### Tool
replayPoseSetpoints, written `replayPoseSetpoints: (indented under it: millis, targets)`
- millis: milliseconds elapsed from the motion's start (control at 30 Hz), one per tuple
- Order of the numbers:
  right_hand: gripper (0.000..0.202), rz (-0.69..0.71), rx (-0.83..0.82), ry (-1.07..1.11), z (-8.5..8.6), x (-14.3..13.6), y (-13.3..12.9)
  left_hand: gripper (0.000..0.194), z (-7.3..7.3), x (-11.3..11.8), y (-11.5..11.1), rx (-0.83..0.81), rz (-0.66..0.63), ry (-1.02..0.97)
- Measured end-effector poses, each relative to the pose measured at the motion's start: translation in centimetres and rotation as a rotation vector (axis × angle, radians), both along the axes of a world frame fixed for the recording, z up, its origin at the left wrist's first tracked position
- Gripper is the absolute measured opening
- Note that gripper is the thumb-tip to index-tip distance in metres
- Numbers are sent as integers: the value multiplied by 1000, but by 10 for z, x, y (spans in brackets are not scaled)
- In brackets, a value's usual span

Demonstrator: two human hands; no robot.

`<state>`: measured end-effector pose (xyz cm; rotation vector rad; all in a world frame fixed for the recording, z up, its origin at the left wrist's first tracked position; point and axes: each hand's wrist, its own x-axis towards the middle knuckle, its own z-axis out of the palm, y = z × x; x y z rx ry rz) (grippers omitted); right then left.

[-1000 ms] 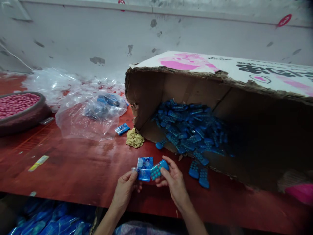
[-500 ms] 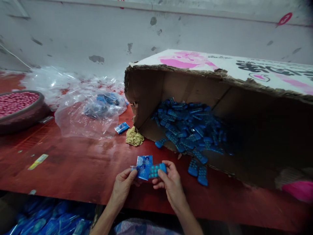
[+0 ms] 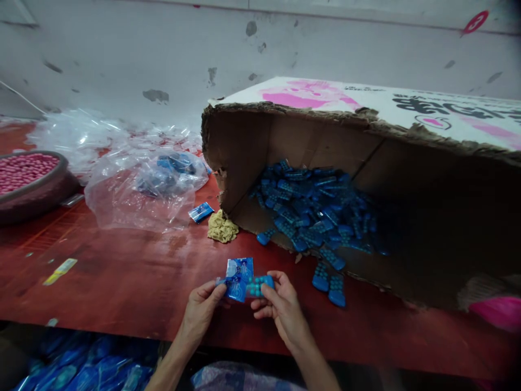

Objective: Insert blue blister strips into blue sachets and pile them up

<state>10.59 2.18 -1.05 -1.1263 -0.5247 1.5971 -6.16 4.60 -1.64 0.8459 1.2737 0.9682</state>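
Pinched between thumb and fingers of my left hand [image 3: 203,304] is a blue printed packet [image 3: 239,279], made of one or more overlapping pieces. My right hand [image 3: 280,304] grips a small blue pack with round turquoise pieces [image 3: 260,285], its thumb on top. The pack's left end meets the printed packet's right edge; whether it is inside cannot be made out. Two similar packs [image 3: 329,282] lie on the red table to the right. Many more form a pile [image 3: 317,209] inside the cardboard box.
The torn box [image 3: 240,141] fills the right side. At left are a bowl of pink pieces [image 3: 26,169] and clear plastic bags [image 3: 122,190]. A yellow lump [image 3: 222,226] and a blue packet [image 3: 201,212] lie ahead. Blue packages [image 3: 85,364] sit below the table edge.
The pack in my right hand has moved slightly left, closer over the printed packet's edge. Both hands keep their hold. The whole view has shifted slightly.
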Motion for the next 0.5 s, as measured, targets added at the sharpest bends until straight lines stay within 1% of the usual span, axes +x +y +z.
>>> replayPoseSetpoints:
  millis: [67, 167, 267, 333, 400, 467, 500]
  targets:
    - [37, -21, 21, -98, -4, -5, -3, 28, -2, 2, -1, -14, 37, -33]
    - [37, -102, 94, -266, -14, -14, -10, 26, -7, 7, -1, -57, 65, -125]
    - [35, -153, 117, -315, -25, -22, -12, 26, -8, 16, -1, -107, 147, -236]
    - [32, -164, 86, -325, -30, -26, -10, 32, -6, 25, -1, -152, 213, -309]
    - [29, -198, 83, -387, -33, -29, -8, 36, -2, 33, -2, -191, 243, -379]
    - [27, -219, 125, -484, -33, -29, -8, 34, 3, 39, -3, -207, 252, -437]
    - [26, -204, 151, -522, -32, -28, -9, 31, 5, 40, -3, -208, 254, -460]
